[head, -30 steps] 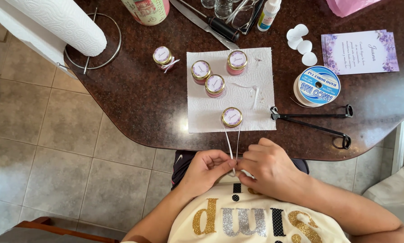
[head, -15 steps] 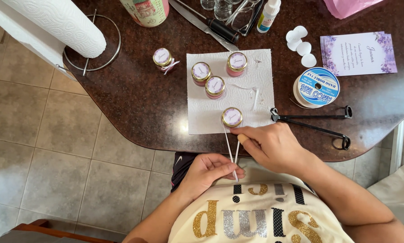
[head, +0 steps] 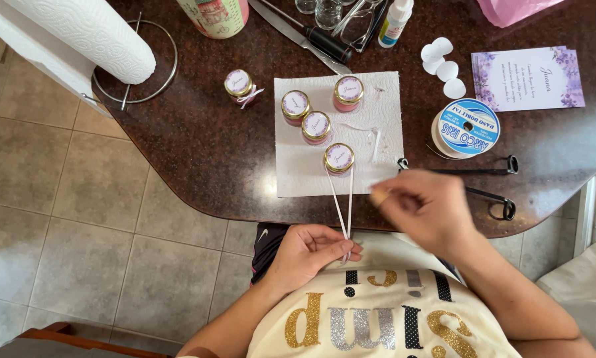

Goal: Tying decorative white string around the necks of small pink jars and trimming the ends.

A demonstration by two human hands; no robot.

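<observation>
While the left hand [head: 308, 252] pinches both ends of a white ribbon [head: 341, 202] at six o'clock, the strands run up around a small gold-lidded jar [head: 339, 158] on the paper towel [head: 298, 172]. At four o'clock from the jar, the blurred right hand [head: 427, 209] hovers, fingers curled; whether it holds anything cannot be told. Black scissors [head: 490, 182] lie beyond it.
</observation>
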